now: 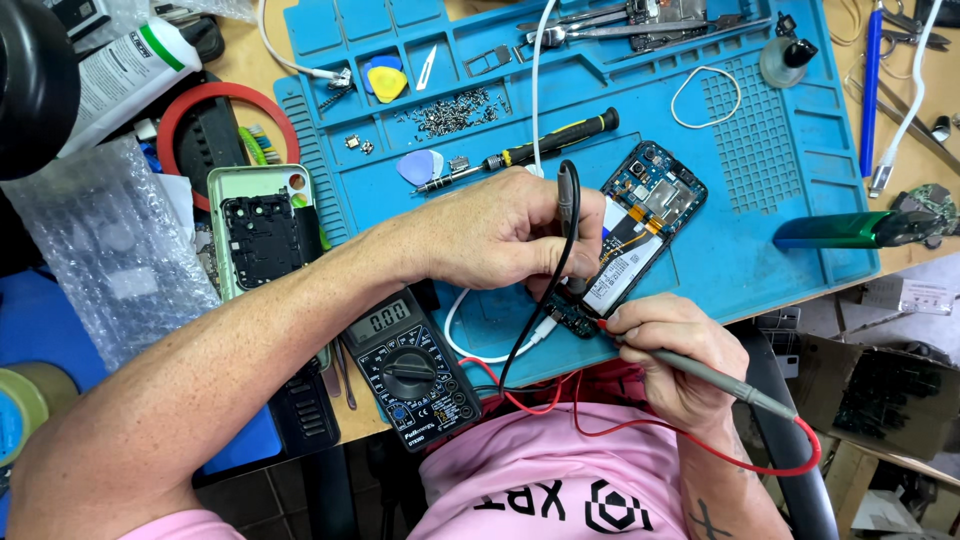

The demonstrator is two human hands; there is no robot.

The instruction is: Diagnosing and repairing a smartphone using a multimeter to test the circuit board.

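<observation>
Blue repair mat [800, 150]: left hand [500, 235] pinches black probe [567, 200], right hand [670, 350] grips red-leaded probe [700, 370] on opened phone [640, 225] (steady tips advisable).

there is just one view, so no other view shares anything with it. the camera sits on the person's head and looks almost straight down. it is close to the work. the bench [250, 60] fills the top and middle. the blue mat [780, 150] lies across it, a bit tilted. both arms come in from the bottom edge. the person's pink shirt [540, 490] shows at the bottom, right under the camera. the bench's near edge runs just above it.
</observation>
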